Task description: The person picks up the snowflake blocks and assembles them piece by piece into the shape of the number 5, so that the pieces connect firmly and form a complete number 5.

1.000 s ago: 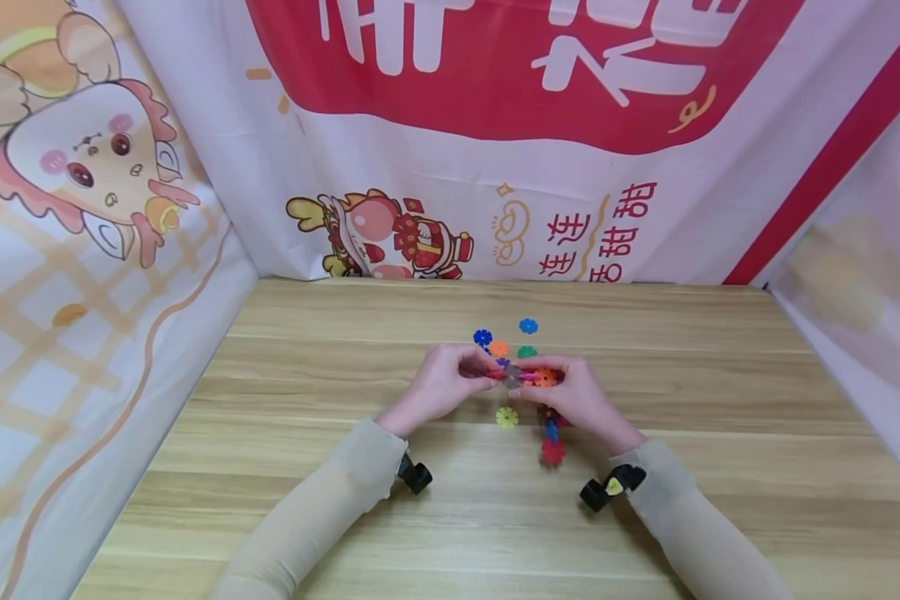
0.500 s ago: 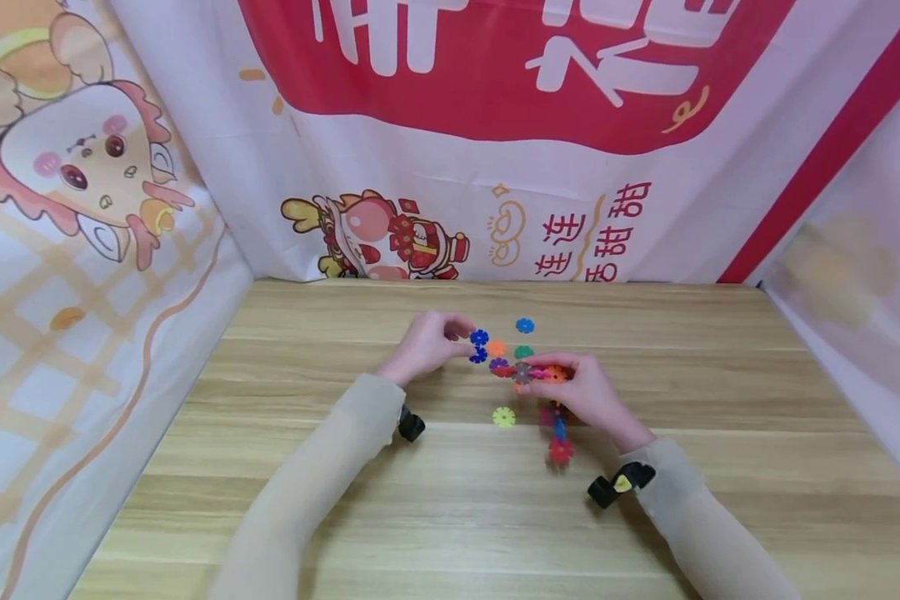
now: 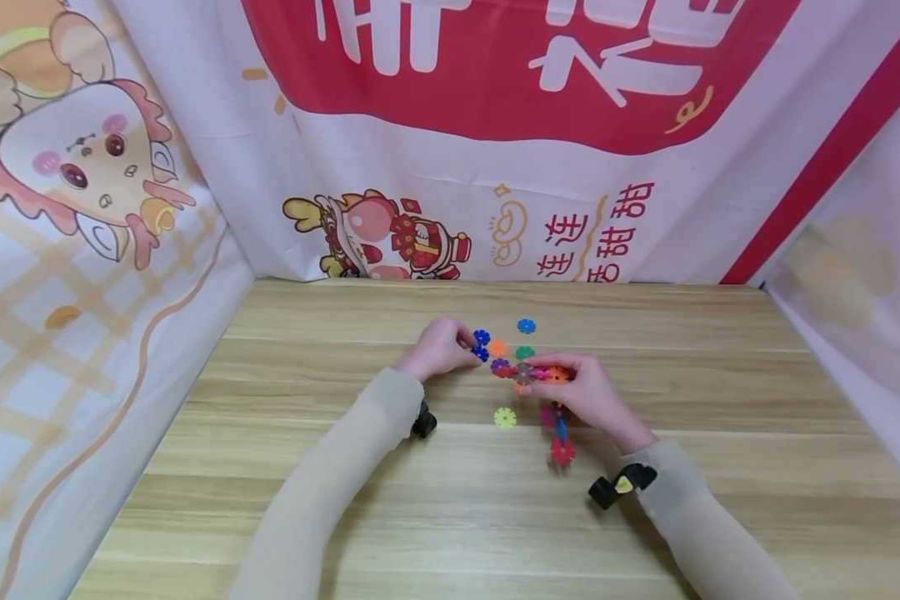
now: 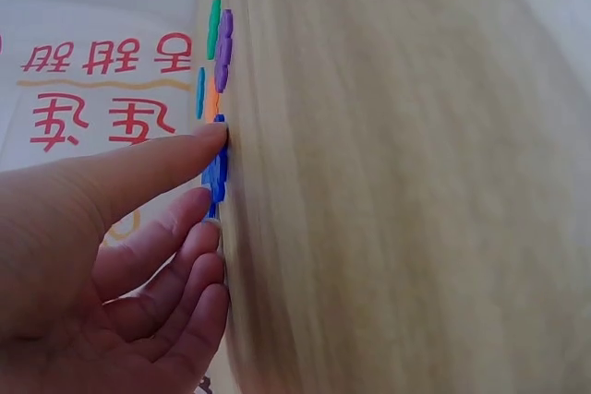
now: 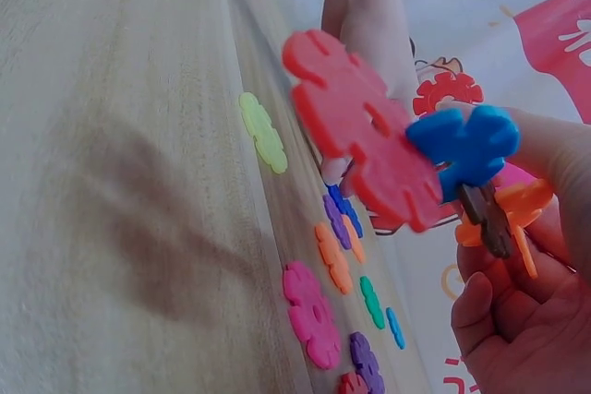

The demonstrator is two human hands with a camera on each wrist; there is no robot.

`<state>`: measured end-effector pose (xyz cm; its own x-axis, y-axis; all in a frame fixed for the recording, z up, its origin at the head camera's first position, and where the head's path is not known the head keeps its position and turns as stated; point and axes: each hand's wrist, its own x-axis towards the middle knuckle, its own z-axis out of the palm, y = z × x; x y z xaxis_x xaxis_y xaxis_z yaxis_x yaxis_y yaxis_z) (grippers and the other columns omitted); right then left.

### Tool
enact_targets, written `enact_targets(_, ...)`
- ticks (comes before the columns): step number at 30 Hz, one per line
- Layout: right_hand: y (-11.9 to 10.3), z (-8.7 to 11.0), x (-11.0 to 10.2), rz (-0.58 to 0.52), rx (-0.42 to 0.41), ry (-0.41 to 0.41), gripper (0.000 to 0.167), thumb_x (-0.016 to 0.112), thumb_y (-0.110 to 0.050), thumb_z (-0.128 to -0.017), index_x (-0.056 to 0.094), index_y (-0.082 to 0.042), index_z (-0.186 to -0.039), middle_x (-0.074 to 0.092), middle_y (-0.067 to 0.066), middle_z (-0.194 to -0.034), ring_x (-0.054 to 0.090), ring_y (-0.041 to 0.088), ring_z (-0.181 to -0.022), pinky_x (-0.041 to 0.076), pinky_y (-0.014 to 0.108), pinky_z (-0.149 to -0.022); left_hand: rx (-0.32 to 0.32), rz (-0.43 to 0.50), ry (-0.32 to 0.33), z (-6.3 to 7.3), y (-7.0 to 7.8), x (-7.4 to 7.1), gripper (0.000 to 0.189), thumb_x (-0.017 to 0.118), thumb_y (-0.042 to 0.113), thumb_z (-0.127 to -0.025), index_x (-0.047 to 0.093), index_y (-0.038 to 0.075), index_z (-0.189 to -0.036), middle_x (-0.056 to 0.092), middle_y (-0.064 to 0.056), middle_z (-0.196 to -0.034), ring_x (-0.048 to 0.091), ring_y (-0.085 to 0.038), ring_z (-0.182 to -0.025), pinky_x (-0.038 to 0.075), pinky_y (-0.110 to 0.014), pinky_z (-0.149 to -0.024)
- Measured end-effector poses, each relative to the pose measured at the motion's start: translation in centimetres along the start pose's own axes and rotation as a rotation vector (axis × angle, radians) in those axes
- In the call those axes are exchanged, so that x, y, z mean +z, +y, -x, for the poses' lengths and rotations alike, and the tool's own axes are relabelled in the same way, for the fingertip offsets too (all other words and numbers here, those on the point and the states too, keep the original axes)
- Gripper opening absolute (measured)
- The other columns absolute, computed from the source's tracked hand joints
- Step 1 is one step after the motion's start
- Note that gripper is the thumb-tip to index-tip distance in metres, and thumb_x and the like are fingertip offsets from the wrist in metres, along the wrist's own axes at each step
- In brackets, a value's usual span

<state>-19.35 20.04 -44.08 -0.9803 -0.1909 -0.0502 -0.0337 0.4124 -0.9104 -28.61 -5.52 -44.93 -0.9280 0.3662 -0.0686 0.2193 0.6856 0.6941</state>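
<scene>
My left hand [image 3: 442, 343] reaches over the tabletop with its thumb and fingertips at a dark blue snowflake disc [image 3: 480, 354]. In the left wrist view the thumb and index fingertip close in on either side of this disc [image 4: 220, 168], covering part of it. My right hand [image 3: 591, 396] grips a chain of interlocked snowflake discs [image 3: 523, 373], in red, brown, pink, orange and blue. From the right wrist view, a large red disc [image 5: 360, 131] hangs off the near end, slotted to a blue disc [image 5: 466, 145]. Fingers hide part of the chain.
Loose discs lie around the hands: another dark blue disc [image 3: 482, 337], an orange disc [image 3: 498, 348], a purple disc [image 3: 499, 365], a green disc [image 3: 525, 352], a light blue disc [image 3: 527, 326] and a yellow disc [image 3: 505, 417]. A printed cloth [image 3: 420, 150] stands behind the table.
My left hand has let go of the chain's left end and moved left to the dark blue discs, its fingers closing at the nearer one. The right hand keeps the chain, slightly further right.
</scene>
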Motion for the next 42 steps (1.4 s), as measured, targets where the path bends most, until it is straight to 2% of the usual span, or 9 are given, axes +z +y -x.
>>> enact_targets(7,0.0,0.1,-0.1,-0.005,0.006,0.000,0.049,0.090,-0.045,-0.076,0.077,-0.023,-0.119,0.068,0.002,-0.127,0.060,0.025,-0.110,0.049,0.043,-0.093,-0.011,0.028,-0.003,-0.2,0.2,0.1,0.025,0.088,0.011,-0.081,0.070,0.006,-0.098,0.066,-0.003,-0.092,0.063,-0.018,-0.087,0.052,-0.031,-0.081)
enact_targets(13,0.0,0.2,-0.2,-0.002,0.005,0.001,0.048,0.089,-0.045,-0.078,0.077,-0.024,-0.119,0.068,0.002,-0.127,0.060,0.027,-0.106,0.049,0.042,-0.089,0.035,0.112,0.006,0.2,-0.3,0.2,0.020,0.085,0.008,-0.084,0.068,0.008,-0.095,0.068,-0.002,-0.089,0.064,-0.018,-0.083,0.054,-0.031,-0.078)
enact_targets(18,0.0,0.3,-0.3,-0.009,0.015,0.004,0.046,0.089,-0.040,-0.080,0.077,-0.022,-0.121,0.069,0.003,-0.125,0.062,0.027,-0.099,0.053,0.038,-0.084,0.046,0.202,-0.002,1.6,-0.1,0.0,0.011,0.079,0.013,-0.091,0.071,0.011,-0.098,0.070,0.000,-0.088,0.066,-0.018,-0.083,0.054,-0.032,-0.071)
enact_targets(23,0.0,0.4,-0.4,-0.031,0.021,-0.004,0.044,0.088,-0.035,-0.082,0.076,-0.021,-0.121,0.070,0.005,-0.121,0.063,0.028,-0.089,0.055,0.034,-0.074,0.061,0.259,-0.021,3.2,0.4,-0.2,0.009,0.075,0.021,-0.096,0.073,0.015,-0.102,0.072,0.002,-0.089,0.068,-0.025,-0.085,0.052,-0.033,-0.067)
enact_targets(30,0.1,0.4,-0.5,-0.036,0.003,-0.013,0.044,0.087,-0.038,-0.082,0.076,-0.021,-0.122,0.070,0.004,-0.122,0.064,0.028,-0.090,0.056,0.034,-0.075,0.096,0.312,-0.023,5.2,1.2,-0.6,0.011,0.075,0.023,-0.096,0.074,0.015,-0.104,0.073,0.002,-0.086,0.069,-0.029,-0.085,0.051,-0.033,-0.069)
enact_targets(34,0.2,0.4,-0.5,-0.037,-0.009,-0.016,0.044,0.087,-0.037,-0.083,0.076,-0.021,-0.122,0.070,0.004,-0.122,0.064,0.028,-0.087,0.055,0.032,-0.072,0.093,0.329,-0.014,6.1,1.6,-0.8,0.009,0.073,0.022,-0.097,0.075,0.016,-0.103,0.074,0.003,-0.084,0.069,-0.031,-0.084,0.047,-0.033,-0.066)
enact_targets(37,0.3,0.3,-0.5,-0.041,-0.007,-0.016,0.044,0.088,-0.038,-0.081,0.076,-0.021,-0.121,0.071,0.005,-0.119,0.064,0.029,-0.082,0.054,0.031,-0.067,0.090,0.330,-0.005,6.6,2.0,-0.8,0.008,0.073,0.022,-0.097,0.075,0.017,-0.103,0.074,0.004,-0.084,0.070,-0.027,-0.083,0.048,-0.034,-0.068)
enact_targets(42,0.3,0.3,-0.4,-0.031,-0.026,-0.018,0.045,0.089,-0.040,-0.079,0.077,-0.021,-0.119,0.070,0.004,-0.121,0.063,0.028,-0.085,0.053,0.032,-0.068,0.088,0.333,0.004,7.1,2.5,-0.7,0.009,0.073,0.021,-0.097,0.075,0.016,-0.104,0.074,0.004,-0.084,0.069,-0.021,-0.081,0.051,-0.037,-0.073)
